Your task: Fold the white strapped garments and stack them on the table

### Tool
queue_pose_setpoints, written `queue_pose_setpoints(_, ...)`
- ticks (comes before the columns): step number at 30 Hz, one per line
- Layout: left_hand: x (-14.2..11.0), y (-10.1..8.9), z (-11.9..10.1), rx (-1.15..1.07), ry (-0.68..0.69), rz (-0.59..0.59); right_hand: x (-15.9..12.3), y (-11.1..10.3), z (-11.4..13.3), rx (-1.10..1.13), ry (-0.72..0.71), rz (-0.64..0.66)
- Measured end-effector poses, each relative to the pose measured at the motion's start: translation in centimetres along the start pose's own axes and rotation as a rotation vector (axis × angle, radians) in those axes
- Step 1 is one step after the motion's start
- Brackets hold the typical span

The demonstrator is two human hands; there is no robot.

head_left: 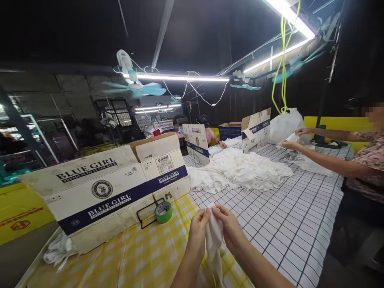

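A limp piece of white cloth [215, 236] hangs between my two hands, over the edge where the yellow checked cover meets the white grid cover. My left hand [198, 228] pinches its top edge from the left, thumb up. From the other side my right hand [228, 224] grips the same edge, its fingers close to the left ones. The cloth's lower end drops toward the bottom of the view. Beyond my hands lies a large heap of white cloth pieces [243, 170]. What exact article the cloth is, I cannot tell.
An opened beer carton [120, 192] stands at left, with a green tape roll [163, 213] and black wire stand [144, 214] before it. More cartons [198, 140] stand behind the heap. At right a co-worker's hands [292, 140] hold white cloth. Yellow-green cords [283, 60] dangle overhead.
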State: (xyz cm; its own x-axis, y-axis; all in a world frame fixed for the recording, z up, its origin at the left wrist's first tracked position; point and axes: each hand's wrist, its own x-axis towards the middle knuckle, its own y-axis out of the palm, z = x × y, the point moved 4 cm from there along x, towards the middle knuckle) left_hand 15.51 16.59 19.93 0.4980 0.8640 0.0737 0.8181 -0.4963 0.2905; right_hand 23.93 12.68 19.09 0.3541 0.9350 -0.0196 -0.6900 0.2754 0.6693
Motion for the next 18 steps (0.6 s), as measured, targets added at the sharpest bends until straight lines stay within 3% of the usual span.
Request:
queue_pose_setpoints(7, 1.6, -0.6, 4.6, -0.169, -0.070, -0.051, 1.9, -3.0, -2.4, -0.066, -0.054, -0.061)
queue_pose_setpoints(11, 3.2, -0.9, 6.0, -0.200, -0.134, -0.030, 3.9, -4.3, -3.2, -0.165, -0.069, -0.082)
queue_pose_setpoints(16, 5.6, -2.1, 7.6, -0.268, -0.189, -0.107, 5.9, -6.1, -4.4, -0.320, -0.134, -0.207)
queue_pose_setpoints(18, 6.2, -2.6, 7.8, -0.269, -0.174, -0.119, 6.3, -6.3, -4.8, -0.382, -0.092, -0.182)
